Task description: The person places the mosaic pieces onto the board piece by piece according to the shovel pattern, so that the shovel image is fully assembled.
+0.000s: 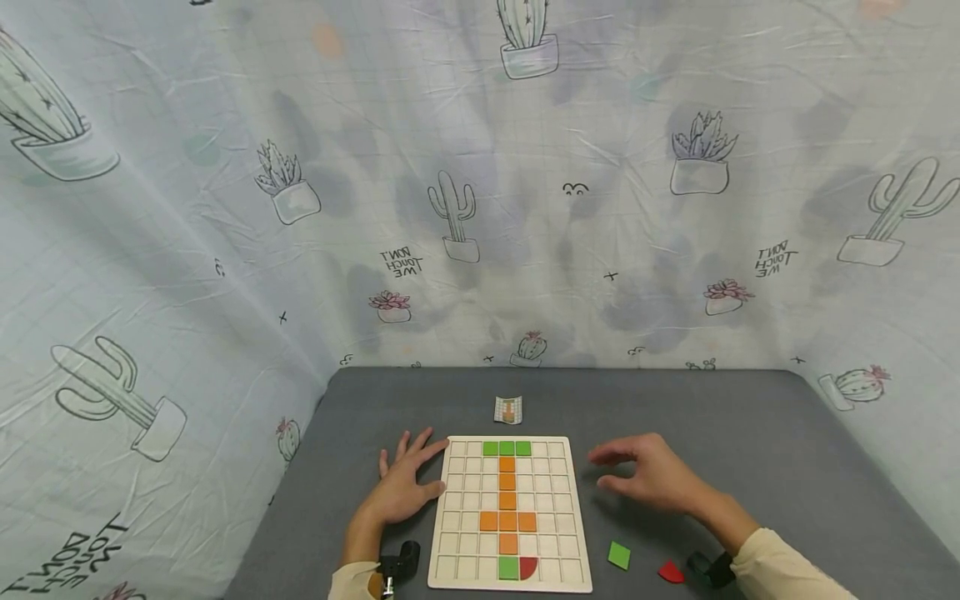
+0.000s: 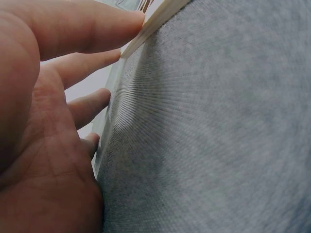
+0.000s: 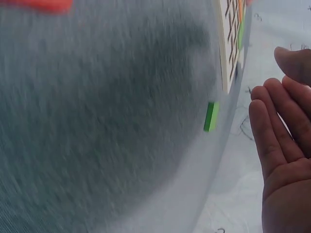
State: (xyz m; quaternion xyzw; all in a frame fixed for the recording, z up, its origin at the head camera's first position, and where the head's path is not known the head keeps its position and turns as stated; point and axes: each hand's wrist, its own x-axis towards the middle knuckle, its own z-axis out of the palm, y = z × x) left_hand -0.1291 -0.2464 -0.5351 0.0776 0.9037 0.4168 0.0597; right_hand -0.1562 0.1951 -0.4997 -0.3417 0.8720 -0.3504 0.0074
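A pale gridded board [image 1: 555, 525] lies on the grey table. Green square tiles [image 1: 507, 448] form a row at its top, and orange square tiles [image 1: 507, 501] run down the middle with a short crossbar. At the bottom, a green tile [image 1: 508, 568] sits beside a red quarter-round tile [image 1: 528, 568]. My left hand [image 1: 401, 490] rests at the board's left edge, fingers spread, with thumb and index fingertip touching the rim. To the right of the board, my right hand [image 1: 654, 475] hovers above the table, fingers loosely bent and holding nothing.
A loose green square tile [image 1: 618, 556] and a loose red tile [image 1: 671, 572] lie right of the board, near my right wrist. Behind the board lies a small patterned card [image 1: 508, 410]. A cactus-print curtain [image 1: 480, 208] hangs behind the table and along its sides.
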